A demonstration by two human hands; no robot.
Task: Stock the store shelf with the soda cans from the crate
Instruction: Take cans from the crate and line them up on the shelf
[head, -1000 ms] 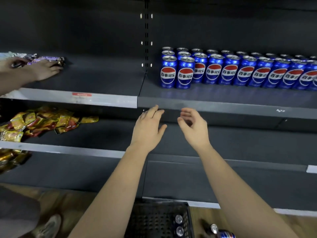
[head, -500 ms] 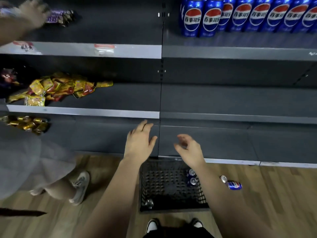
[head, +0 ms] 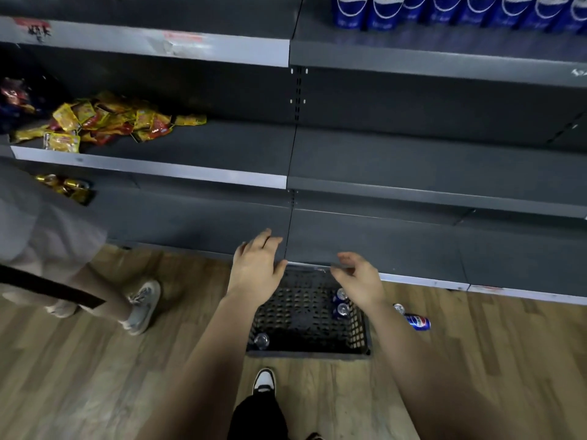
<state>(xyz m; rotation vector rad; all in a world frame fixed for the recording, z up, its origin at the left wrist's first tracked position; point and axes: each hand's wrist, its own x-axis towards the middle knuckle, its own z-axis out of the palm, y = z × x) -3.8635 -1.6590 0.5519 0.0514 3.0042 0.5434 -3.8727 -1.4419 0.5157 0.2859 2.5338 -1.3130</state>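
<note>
A black perforated crate point(head: 359, 338) stands on the wooden floor at the foot of the shelving. Two blue soda cans point(head: 342, 308) stand upright at its right side, and a third can point(head: 261, 340) sits in its near left corner. Both my hands hover over the crate's far edge and hold nothing. My left hand point(head: 257, 268) is flat with the fingers straight. My right hand point(head: 359, 277) has loosely curled fingers. A row of blue cans point(head: 460, 9) stands on the top shelf at the upper right. One more can point(head: 416, 322) lies on its side on the floor, right of the crate.
Another person's legs and grey shoe point(head: 139, 308) stand on the floor at the left. Yellow snack packets point(head: 104, 120) are piled on the middle shelf's left side, gold packets point(head: 68, 188) below them. My own shoe point(head: 264, 381) is just before the crate.
The view has tilted down from the can shelf to the floor. Both empty hands have come down from shelf height to just over the crate.
</note>
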